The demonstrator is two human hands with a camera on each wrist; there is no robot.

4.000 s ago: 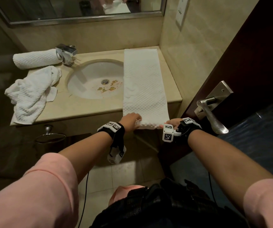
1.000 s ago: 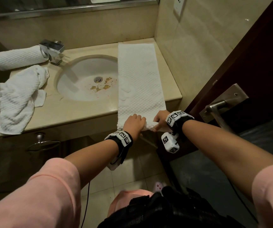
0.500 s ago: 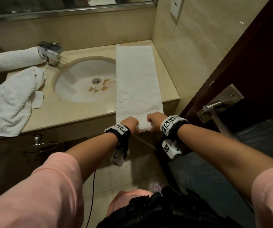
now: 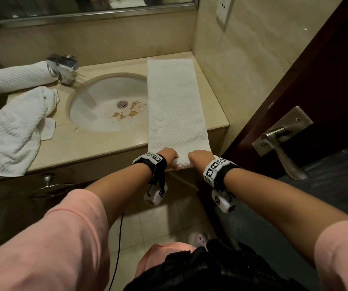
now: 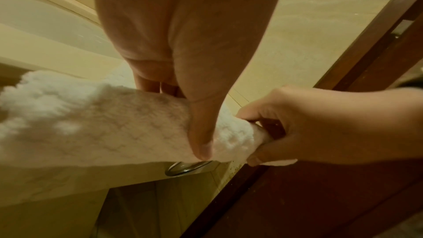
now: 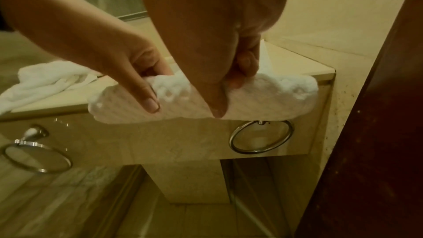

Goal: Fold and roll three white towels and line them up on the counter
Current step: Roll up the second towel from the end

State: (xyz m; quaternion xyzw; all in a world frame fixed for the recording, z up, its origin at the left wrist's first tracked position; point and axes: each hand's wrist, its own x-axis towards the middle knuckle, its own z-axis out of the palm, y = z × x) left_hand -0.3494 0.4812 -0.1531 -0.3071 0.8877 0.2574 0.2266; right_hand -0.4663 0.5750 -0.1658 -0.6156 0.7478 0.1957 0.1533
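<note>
We see the oval sink basin (image 4: 106, 106) sunk into the beige stone counter (image 4: 89, 143); it holds brownish stains beside its metal drain (image 4: 122, 104). The folded towel (image 4: 175, 106), a long white strip with a waffle weave, lies flat on the counter at the basin's 3 o'clock side, its near end hanging over the front edge. There our left hand (image 4: 168, 156) and right hand (image 4: 201, 158) both curl around a small roll begun at that end, thumbs pressed under it. At the basin's 10 o'clock a rolled towel (image 4: 17, 79) lies as a tight cylinder touching the square chrome faucet (image 4: 64, 68). At 9 o'clock a crumpled towel (image 4: 15, 131) sits heaped and soft. Two chrome rings hang below the counter.
</note>
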